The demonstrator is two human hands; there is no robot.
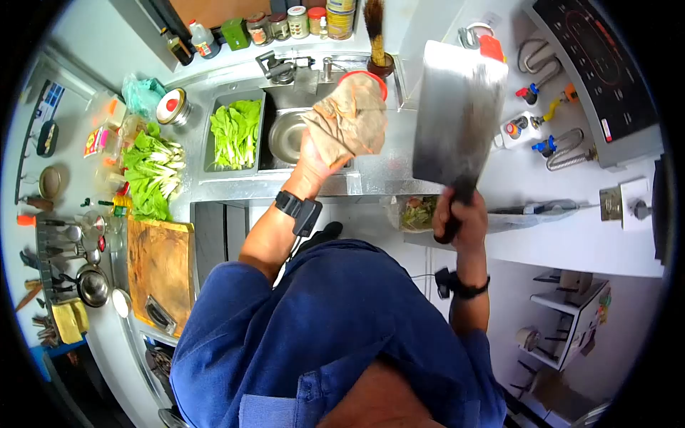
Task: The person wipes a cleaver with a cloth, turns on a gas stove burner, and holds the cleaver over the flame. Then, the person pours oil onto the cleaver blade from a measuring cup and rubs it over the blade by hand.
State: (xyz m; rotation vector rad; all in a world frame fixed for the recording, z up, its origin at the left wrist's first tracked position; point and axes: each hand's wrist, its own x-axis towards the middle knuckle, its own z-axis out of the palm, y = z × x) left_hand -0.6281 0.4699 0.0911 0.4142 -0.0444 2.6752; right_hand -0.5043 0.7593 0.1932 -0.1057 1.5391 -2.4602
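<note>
A tan, crumpled cloth (pixel 349 118) is gripped in my left hand (pixel 319 162), raised over the right part of the steel sink (pixel 285 137). My fingers are mostly hidden behind the cloth. My right hand (pixel 462 220) is closed around the dark handle of a large cleaver (pixel 460 114), its wide blade pointing away from me over the counter on the right. Cloth and blade are apart. Beside the sink basin, a grey tub (pixel 212 153) holds cut green leaves (pixel 235 133).
Leafy greens (pixel 152 171) lie left of the tub, near a wooden cutting board (pixel 160 267). Jars (pixel 278 27) and bottles line the back ledge. A brush (pixel 376 43) stands behind the sink. An induction cooker (pixel 599 64) and hoses are at the right.
</note>
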